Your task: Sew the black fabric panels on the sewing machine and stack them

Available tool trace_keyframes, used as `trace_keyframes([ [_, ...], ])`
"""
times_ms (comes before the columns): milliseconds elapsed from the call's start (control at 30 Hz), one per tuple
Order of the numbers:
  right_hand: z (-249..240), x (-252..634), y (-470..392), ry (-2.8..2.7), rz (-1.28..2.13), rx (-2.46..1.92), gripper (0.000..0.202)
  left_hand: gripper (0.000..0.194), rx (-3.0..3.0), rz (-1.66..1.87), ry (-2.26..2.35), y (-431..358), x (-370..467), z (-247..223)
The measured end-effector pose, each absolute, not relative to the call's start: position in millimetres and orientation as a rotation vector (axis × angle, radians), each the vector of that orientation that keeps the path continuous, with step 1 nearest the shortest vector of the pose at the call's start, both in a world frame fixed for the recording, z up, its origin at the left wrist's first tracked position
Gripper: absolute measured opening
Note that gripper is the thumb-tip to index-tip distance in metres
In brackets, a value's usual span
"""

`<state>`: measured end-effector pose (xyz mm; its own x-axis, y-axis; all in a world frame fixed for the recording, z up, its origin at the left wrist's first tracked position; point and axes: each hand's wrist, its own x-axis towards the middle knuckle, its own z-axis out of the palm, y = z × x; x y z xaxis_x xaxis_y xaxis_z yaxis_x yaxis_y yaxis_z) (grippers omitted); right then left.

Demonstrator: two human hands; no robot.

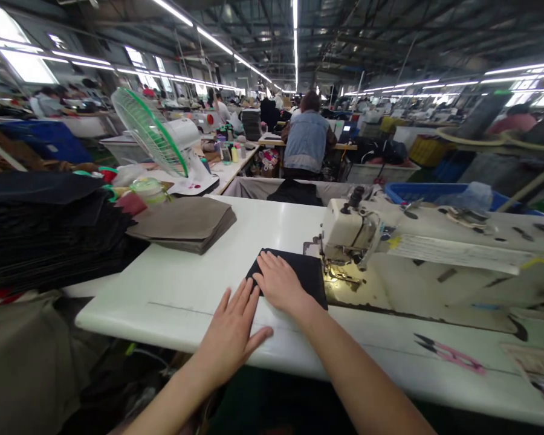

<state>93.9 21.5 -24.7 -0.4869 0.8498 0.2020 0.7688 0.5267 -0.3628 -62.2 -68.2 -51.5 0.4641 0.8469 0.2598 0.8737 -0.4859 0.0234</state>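
Observation:
A dark piece of fabric (306, 272) lies flat on the white sewing table (185, 284), its right edge close to the needle area of the sewing machine (344, 232). My right hand (277, 279) rests flat on the fabric with its fingers stretched out. Beside it, my left hand (236, 332) lies with fingers extended, the fingertips at the fabric's lower left corner and the thumb apart. Neither hand grips anything. The machine's lamp lights the metal needle plate (344, 281).
Brown-grey fabric pieces (185, 220) are stacked at the table's back left. A tall dark fabric pile (49, 223) stands farther left, near a green-rimmed fan (156, 133). Pink-handled thread snips (451, 353) lie at right. A person in a denim vest (304, 142) sits ahead.

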Motion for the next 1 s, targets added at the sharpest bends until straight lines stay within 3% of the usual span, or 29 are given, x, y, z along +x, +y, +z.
trace_keyframes([
  [333, -36.4, 88.7, 47.6, -2.254, 0.306, -1.391, 0.047, 0.066, -2.553, -0.357, -1.532, -76.8, -67.8, -42.4],
  [567, -23.4, 128.0, 37.1, -2.043, 0.316, -1.316, 0.047, 0.044, -2.76, -0.536, -1.473, -67.7, -12.8, -18.9],
  [667, -31.6, 167.5, 11.5, -1.905, 0.309, -1.333, 0.044, 0.05, -3.03, -0.455, -1.247, -62.4, 22.3, -17.0],
  [833, -49.5, 220.8, -24.8, -1.994, 0.193, -1.412, 0.041, 0.076, -3.187, -0.314, -1.171, -63.2, 43.4, -22.8],
  [1000, -42.7, 224.4, -34.3, -2.189, -0.024, -1.531, 0.036, 0.075, -3.266, -0.226, -1.164, -75.8, 25.6, -20.8],
])
